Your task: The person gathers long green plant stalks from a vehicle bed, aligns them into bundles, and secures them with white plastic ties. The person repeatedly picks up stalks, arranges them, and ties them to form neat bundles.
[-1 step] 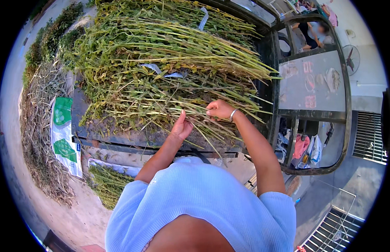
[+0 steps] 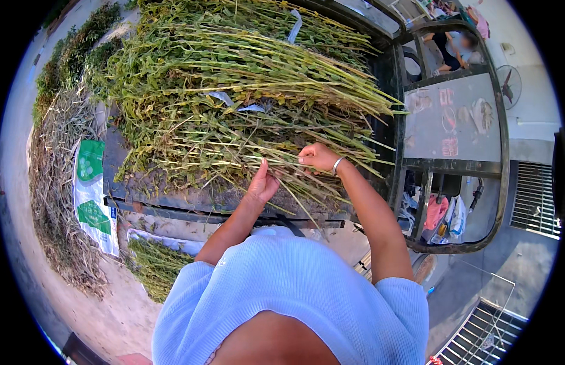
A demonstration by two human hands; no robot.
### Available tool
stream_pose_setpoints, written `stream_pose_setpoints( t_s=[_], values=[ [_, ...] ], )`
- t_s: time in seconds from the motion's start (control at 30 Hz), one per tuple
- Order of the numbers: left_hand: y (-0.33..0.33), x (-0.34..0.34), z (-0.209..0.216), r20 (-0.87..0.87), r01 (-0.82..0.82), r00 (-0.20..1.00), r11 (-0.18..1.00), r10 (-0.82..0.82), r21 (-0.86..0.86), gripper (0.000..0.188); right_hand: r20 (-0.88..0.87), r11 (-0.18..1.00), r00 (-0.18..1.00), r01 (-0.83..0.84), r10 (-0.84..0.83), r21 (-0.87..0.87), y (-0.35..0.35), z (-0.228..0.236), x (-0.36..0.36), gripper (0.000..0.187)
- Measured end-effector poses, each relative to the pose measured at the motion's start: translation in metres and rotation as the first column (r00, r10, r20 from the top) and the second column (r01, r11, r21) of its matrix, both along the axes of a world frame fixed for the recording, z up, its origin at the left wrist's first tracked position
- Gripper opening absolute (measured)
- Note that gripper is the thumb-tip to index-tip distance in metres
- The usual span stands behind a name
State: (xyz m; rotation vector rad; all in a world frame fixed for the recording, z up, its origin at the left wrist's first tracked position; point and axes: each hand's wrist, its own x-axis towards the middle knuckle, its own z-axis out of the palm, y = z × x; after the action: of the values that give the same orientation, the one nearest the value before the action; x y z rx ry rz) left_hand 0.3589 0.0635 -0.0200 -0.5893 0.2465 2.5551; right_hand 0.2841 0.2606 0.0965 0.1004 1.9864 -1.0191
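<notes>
A thick layer of cut green-yellow plant stalks [image 2: 233, 79] lies in front of me, leafy ends to the left and bare stems to the right. At its near edge my left hand [image 2: 262, 184] stands half open beside the stems, one digit pointing up and the others loosely bent. My right hand [image 2: 319, 159], with a silver bracelet [image 2: 338, 165] at the wrist, is a short way to the right, its fingers pinched together on thin stalks. A few loose stems [image 2: 297, 198] slant down between the hands and the edge. The exact fingertip contact is partly hidden.
The stalks lie on a dark metal cargo bed [image 2: 167, 210], with a cab frame [image 2: 501, 176] to the right. Pale strips [image 2: 252, 109] lie among them. A green-white sack [image 2: 90, 182], dried stalks [image 2: 57, 201] and another green bundle [image 2: 154, 267] are leftward. A person [image 2: 456, 48] sits at far right.
</notes>
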Motion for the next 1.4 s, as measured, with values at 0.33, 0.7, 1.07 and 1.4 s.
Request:
stream_pose_setpoints(
  t_s=[0.33,0.7,1.07,1.4],
  values=[
    [0.001,-0.001,0.012,-0.019,0.140,0.990,0.986,-0.139,0.091,0.067,-0.006,0.859,0.860,-0.510,0.510,0.041,-0.017,-0.015,0.013,0.050],
    [0.007,-0.006,-0.002,0.212,0.139,0.971,0.985,-0.115,-0.103,0.021,-0.429,0.909,0.851,-0.123,0.303,0.398,-0.005,-0.059,-0.018,0.032],
    [0.001,0.004,0.002,0.101,0.130,0.987,0.990,-0.124,-0.054,0.035,-0.493,0.672,0.599,-0.103,0.630,0.733,-0.039,-0.045,-0.044,0.013],
    [-0.002,-0.013,0.027,0.092,0.072,0.994,0.995,-0.066,-0.063,0.027,-0.395,0.955,0.879,-0.296,0.266,-0.017,-0.034,-0.017,-0.014,0.026]
  ],
)
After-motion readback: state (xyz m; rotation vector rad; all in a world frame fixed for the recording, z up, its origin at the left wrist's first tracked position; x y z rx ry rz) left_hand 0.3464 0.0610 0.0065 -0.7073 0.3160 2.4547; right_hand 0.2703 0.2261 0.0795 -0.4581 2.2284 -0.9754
